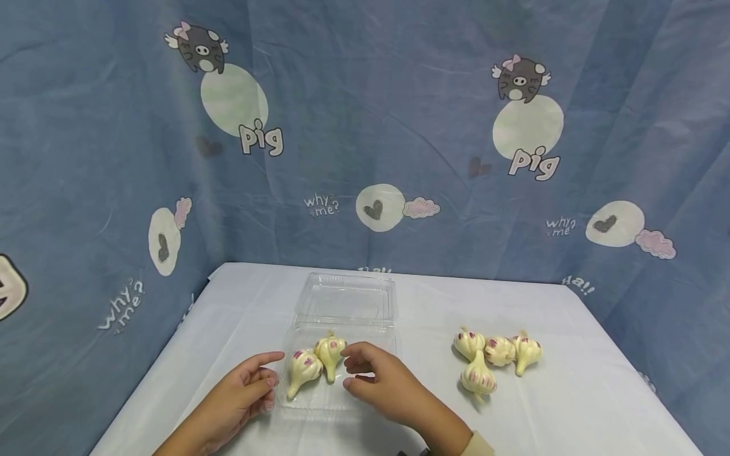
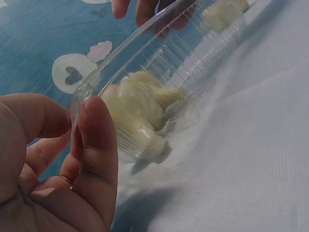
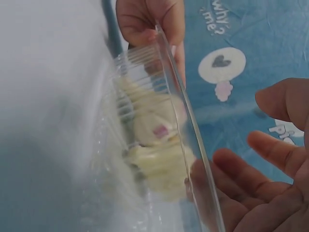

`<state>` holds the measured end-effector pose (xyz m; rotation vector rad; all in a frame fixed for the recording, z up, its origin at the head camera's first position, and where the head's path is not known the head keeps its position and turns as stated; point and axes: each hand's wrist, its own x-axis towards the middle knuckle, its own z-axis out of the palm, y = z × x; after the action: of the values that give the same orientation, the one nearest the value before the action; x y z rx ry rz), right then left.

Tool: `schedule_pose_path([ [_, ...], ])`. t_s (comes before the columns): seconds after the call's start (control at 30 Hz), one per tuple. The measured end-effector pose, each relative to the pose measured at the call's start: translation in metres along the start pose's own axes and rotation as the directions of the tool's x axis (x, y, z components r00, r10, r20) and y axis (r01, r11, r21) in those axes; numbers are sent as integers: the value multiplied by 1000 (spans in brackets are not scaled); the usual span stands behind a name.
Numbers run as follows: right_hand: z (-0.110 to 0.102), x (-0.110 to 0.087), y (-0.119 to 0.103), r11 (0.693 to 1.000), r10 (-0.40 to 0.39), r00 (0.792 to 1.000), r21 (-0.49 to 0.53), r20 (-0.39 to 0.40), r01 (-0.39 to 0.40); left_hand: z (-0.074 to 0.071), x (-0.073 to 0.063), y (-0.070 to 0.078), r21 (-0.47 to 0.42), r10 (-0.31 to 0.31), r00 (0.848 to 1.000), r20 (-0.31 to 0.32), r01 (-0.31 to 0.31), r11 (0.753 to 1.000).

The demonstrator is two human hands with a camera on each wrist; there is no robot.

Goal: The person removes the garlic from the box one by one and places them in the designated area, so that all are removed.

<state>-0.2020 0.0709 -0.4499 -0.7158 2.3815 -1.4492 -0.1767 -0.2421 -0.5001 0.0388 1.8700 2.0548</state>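
A clear plastic clamshell container (image 1: 336,399) lies with its lid folded back on the white table. Inside its base are two garlic bulbs side by side, a left garlic bulb (image 1: 304,368) and a right garlic bulb (image 1: 330,352), their stems toward me. My left hand (image 1: 242,399) pinches the container's left rim between thumb and finger, as the left wrist view shows. Over the container's right side hovers my right hand (image 1: 384,383), thumb and fingers apart with nothing between them. Its fingertips are close beside the right bulb; the right wrist view shows some fingers behind the clear wall.
To the right on the white cloth (image 1: 422,304) sits a cluster of several more garlic bulbs (image 1: 500,351). The transparent lid (image 1: 348,297) lies toward the back. A blue printed curtain (image 1: 342,126) stands behind and along the sides of the table.
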Motion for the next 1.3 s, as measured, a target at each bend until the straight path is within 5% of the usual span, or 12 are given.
schedule_pose_path([
  [0.8, 17, 15, -5, 999, -10, 996, 51, 90, 6, -2, 2, -2, -4, 7, 1000, 8, -7, 1000],
  [1.3, 32, 26, -9, 998, -20, 997, 53, 69, 16, 0, 0, -1, 2, 13, 1000, 7, -13, 1000],
])
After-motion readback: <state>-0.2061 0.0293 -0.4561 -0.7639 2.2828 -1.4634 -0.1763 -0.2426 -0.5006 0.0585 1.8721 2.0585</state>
